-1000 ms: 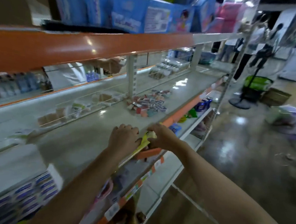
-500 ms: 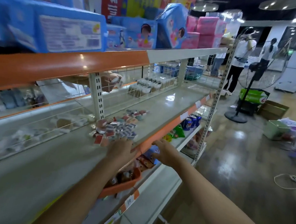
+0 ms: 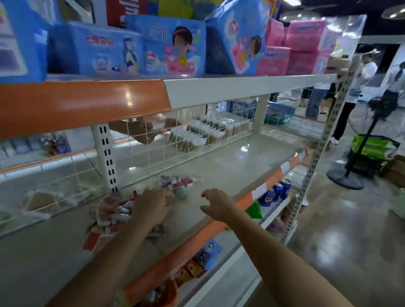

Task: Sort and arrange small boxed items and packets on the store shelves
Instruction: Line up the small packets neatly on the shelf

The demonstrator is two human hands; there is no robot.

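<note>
A loose pile of small red, white and blue boxed items and packets (image 3: 113,216) lies on the grey middle shelf (image 3: 232,165). My left hand (image 3: 151,206) rests palm down on the right part of that pile; whether it grips anything I cannot tell. A smaller cluster of packets (image 3: 182,182) lies just beyond it. My right hand (image 3: 218,203) hovers above the shelf's orange front edge, fingers spread, holding nothing.
Blue and pink packs (image 3: 175,46) fill the top shelf. Behind a wire grid another person's hand (image 3: 145,127) reaches near clear bags (image 3: 205,132). An orange basket (image 3: 160,296) and cans (image 3: 275,192) sit below. A standing fan (image 3: 365,140), boxes and people occupy the aisle at right.
My view swung right along the shelf. Both hands left the yellow packet at the shelf edge; the left moved onto the pile of packets and the right rose over the edge.
</note>
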